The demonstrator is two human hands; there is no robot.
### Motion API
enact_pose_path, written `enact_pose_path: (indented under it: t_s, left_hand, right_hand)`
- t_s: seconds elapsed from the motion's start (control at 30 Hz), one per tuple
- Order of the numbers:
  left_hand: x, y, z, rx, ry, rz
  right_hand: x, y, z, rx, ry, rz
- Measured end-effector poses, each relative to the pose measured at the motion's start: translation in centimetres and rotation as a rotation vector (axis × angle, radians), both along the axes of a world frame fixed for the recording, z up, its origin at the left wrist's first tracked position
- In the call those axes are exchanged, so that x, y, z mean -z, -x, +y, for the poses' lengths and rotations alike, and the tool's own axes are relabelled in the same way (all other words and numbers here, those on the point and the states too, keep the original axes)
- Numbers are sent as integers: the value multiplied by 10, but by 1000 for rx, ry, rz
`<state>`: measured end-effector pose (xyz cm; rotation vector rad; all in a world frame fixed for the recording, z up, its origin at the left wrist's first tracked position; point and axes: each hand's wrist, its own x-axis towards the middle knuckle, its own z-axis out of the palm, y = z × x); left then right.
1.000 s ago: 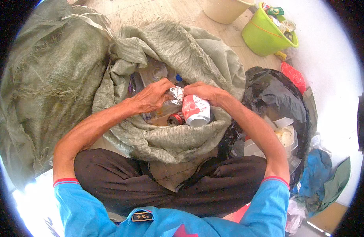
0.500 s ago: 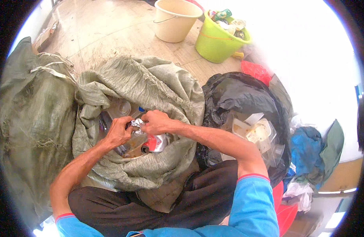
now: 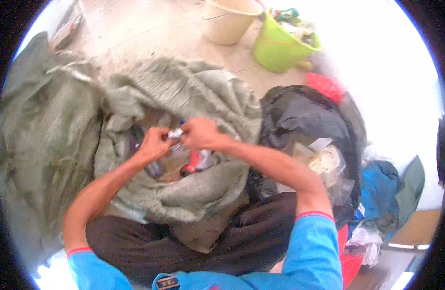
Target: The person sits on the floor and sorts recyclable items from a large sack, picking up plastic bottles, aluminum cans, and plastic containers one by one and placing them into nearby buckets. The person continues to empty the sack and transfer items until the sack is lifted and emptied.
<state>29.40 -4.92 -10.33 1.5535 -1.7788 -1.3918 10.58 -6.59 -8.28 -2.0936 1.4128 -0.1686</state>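
Observation:
Both of my hands are closed on a small crumpled silver piece [image 3: 176, 135] above the mouth of an open woven sack [image 3: 188, 195]. My left hand [image 3: 155, 144] pinches it from the left, and my right hand [image 3: 202, 133] grips it from the right, its fingertips partly hidden. Inside the sack, just below my right hand, lies a red-and-silver can [image 3: 196, 162] among plastic bottles and other items that are blurred.
A full woven sack [image 3: 43, 145] stands left. A black bag [image 3: 304, 111] with plastic containers sits right, near a red bag [image 3: 324, 87], blue cloth [image 3: 377, 188] and a white wall [image 3: 391, 72]. Behind are a cream bucket [image 3: 227, 24] and a green bucket [image 3: 280, 53] of cans.
The red can, earlier right at my right hand's fingers, now lies below it. My hands stay on the silver piece. The head view has shifted, showing more floor and both buckets.

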Motion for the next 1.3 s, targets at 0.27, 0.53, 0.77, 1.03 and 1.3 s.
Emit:
enact_pose_path:
  t_s: [0.27,0.53,0.77,1.03,1.3]
  left_hand:
    - [8,-30,-20,84,-547,464]
    - [4,-18,-23,63,-659,662]
    - [14,-18,-19,-40,-558,609]
    - [4,-13,-13,-73,-446,490]
    - [8,-21,-25,-164,-483,794]
  right_hand:
    - [-10,16,-17,-70,-62,-134]
    - [-24,13,-14,42,-71,-71]
    - [1,5,-11,-75,273,-49]
    - [-6,8,-10,-61,210,-119]
    - [-18,33,-45,164,-128,-445]
